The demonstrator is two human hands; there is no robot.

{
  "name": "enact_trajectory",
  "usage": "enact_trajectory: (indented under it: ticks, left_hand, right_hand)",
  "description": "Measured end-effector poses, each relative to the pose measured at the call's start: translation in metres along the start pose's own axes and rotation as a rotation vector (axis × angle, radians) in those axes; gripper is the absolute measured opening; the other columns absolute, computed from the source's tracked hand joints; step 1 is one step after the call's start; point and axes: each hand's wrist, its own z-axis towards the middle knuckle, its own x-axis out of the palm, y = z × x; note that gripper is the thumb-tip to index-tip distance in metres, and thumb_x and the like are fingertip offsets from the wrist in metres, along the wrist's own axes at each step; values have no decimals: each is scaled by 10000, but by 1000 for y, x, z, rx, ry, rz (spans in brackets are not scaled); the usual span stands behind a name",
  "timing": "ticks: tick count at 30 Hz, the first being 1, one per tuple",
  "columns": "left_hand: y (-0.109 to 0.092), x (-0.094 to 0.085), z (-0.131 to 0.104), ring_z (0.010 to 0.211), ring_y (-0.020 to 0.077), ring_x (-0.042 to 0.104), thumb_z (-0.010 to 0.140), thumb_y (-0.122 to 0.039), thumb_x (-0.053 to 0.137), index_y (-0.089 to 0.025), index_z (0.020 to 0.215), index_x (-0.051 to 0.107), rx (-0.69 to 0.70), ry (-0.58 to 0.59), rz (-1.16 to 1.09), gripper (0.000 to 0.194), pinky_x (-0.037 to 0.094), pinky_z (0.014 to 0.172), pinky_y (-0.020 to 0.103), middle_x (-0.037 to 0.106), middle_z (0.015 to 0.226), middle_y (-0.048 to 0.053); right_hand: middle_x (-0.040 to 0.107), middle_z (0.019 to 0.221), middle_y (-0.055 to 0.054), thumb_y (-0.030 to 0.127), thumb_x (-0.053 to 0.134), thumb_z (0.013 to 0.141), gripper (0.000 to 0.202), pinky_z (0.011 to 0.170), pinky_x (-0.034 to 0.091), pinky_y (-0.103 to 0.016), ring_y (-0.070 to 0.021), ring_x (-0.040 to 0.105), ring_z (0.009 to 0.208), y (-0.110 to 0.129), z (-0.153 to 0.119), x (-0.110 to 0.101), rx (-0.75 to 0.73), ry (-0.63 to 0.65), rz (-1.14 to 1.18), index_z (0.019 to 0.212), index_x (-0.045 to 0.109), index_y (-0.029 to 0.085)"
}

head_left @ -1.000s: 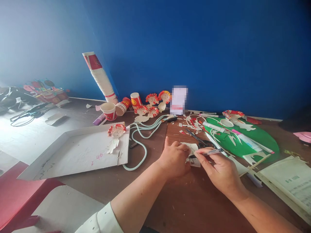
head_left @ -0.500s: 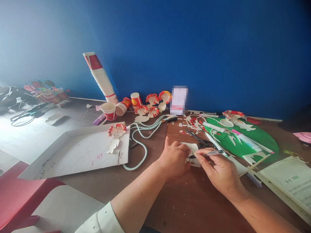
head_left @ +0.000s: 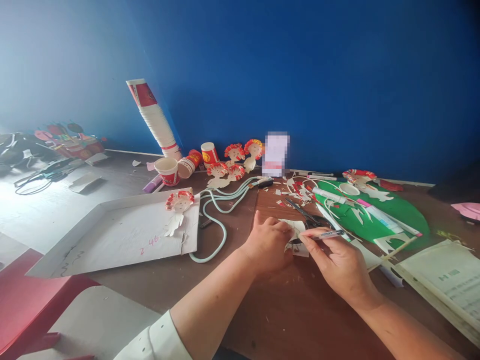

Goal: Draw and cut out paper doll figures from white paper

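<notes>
In the head view, the left hand (head_left: 268,246) lies palm down over a small piece of white paper (head_left: 298,228) on the brown surface (head_left: 292,315), fingers bent across the paper's left side; whether they also pinch it cannot be told. The right hand (head_left: 343,265) grips a pen (head_left: 325,235) between thumb and fingers, just right of the paper, which shows between the two hands. Scissors (head_left: 305,214) lie just beyond the paper, toward the surface's far edge. To their right, markers and paper scraps lie on a green disc (head_left: 408,220). Left of the hands, past a looped pale cable (head_left: 225,235), a white tray (head_left: 120,230) carries a red-fringed paper figure (head_left: 180,202) at its right side. A tall stack of cups (head_left: 157,122) leans near the surface's far edge.
</notes>
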Motion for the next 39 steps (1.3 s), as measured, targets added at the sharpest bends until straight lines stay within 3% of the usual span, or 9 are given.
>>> enact_trajectory:
  ticks: [19, 25, 39]
  left_hand:
    - [4, 2, -1, 1081, 265, 470, 763, -376, 518, -274, 1141, 590, 14, -36, -20, 398, 162, 1064, 570, 597, 1161, 28]
    - [9, 3, 0, 1072, 254, 471, 730, -389, 554, -307, 1173, 567, 30, -31, -77, 450, 197, 1063, 525, 592, 1181, -1]
    - [11, 6, 0, 1103, 263, 454, 699, -381, 564, -345, 1172, 566, 12, -23, -125, 474, 152, 1071, 559, 580, 1207, -21]
  right_hand:
    - [721, 898, -32, 256, 597, 859, 94, 793, 535, -290, -193, 685, 838, 0, -1, 4, 33, 6, 87, 910, 665, 218]
    - [706, 911, -27, 229, 584, 870, 97, 807, 514, -284, -183, 663, 875, 2, -3, 4, 20, 38, 151, 921, 666, 219]
    - [696, 923, -23, 192, 605, 856, 123, 816, 504, -275, -172, 654, 883, 2, -3, 6, -28, 36, 165, 955, 672, 222]
